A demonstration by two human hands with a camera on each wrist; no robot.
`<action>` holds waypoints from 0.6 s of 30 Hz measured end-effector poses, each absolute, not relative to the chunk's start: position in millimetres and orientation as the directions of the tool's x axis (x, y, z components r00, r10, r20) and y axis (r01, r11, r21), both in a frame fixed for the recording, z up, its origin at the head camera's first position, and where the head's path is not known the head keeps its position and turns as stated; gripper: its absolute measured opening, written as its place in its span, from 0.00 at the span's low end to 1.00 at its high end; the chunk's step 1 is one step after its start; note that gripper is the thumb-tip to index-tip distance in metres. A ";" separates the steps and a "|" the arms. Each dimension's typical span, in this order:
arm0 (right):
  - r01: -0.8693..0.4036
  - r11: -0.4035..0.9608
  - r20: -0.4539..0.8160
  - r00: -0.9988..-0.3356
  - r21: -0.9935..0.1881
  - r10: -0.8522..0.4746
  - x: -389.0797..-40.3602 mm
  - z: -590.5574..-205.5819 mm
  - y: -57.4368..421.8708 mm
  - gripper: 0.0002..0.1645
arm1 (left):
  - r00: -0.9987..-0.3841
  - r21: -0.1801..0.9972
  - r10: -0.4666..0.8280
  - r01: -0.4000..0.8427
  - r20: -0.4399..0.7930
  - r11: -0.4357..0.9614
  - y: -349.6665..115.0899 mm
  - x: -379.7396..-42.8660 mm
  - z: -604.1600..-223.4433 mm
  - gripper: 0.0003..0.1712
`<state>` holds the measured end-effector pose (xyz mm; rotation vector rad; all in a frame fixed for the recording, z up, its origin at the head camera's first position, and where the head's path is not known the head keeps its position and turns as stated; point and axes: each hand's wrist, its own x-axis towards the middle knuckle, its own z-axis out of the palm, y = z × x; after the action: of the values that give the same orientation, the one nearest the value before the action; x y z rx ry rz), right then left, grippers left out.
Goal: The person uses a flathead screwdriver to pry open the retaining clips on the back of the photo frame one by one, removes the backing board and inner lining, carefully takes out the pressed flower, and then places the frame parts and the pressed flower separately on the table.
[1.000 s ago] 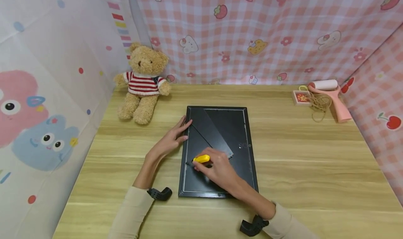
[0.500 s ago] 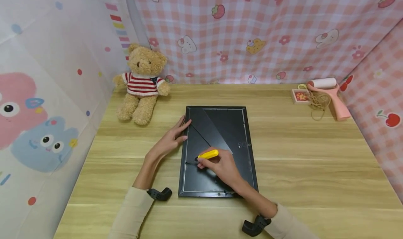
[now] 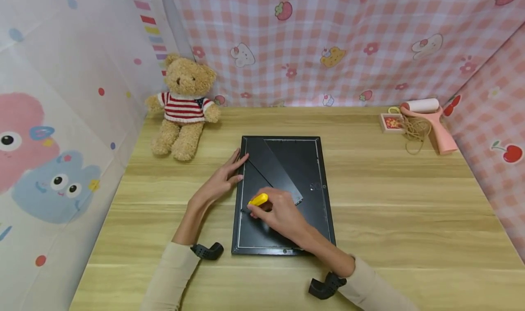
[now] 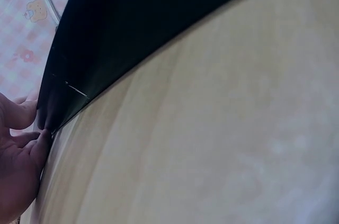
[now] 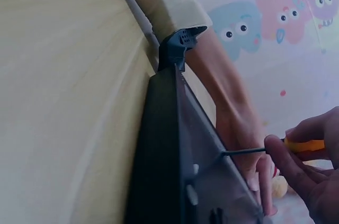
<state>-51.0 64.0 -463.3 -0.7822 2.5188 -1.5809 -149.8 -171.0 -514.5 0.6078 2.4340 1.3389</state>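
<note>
A black picture frame (image 3: 283, 229) lies back side up on the table, its slanted stand flap (image 3: 279, 170) showing. My left hand (image 3: 219, 180) rests against its left edge, one finger reaching over the rim. In the left wrist view, fingers of that hand (image 4: 21, 150) touch the frame's corner area. With my right hand (image 3: 283, 215) I pinch the yellow handle of a screwdriver (image 3: 259, 199). Its thin metal shaft (image 5: 246, 151) shows in the right wrist view, the tip at the frame's inner left edge. My right fingers partly cover the handle.
A teddy bear (image 3: 184, 108) in a striped shirt sits at the back left. At the back right lie a pink-handled roller (image 3: 440, 131), a small picture box (image 3: 391, 123) and a bundle of twine (image 3: 417, 128). Patterned cloth (image 3: 307, 42) hangs behind the table (image 3: 402, 211).
The screwdriver handle first swung right with my right hand, then came back left and now points more upward. My left hand and the picture frame stay in place.
</note>
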 end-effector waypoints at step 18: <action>-0.583 0.514 0.237 -0.774 -0.629 -0.588 -65.7 -438.0 41.7 0.06 | -0.868 0.855 0.495 0.225 -0.043 0.468 -168.8 -149.2 -513.6 0.38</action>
<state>-65.7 41.7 -438.0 -1.0546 2.7283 -1.1288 -149.2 -168.8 -513.6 0.6142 2.4344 1.3545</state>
